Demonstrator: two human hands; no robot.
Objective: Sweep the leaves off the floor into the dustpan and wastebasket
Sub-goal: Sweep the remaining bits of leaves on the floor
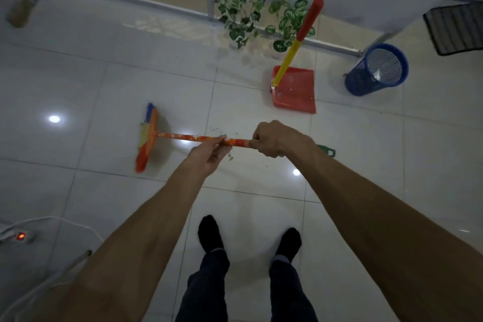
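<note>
Hands: your left hand (209, 153) and right hand (271, 138) both grip the broom (183, 136). Leaves (261, 18) lie by the wall, beyond the dustpan (294, 91); draw them toward it with short strokes.

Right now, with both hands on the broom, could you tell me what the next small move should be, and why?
Probably swing the broom head up toward the green leaves by the wall. The left hand and right hand already grip the handle, but the head sits far left of the leaves, while the red dustpan stands just below them, beside the blue wastebasket.
</note>
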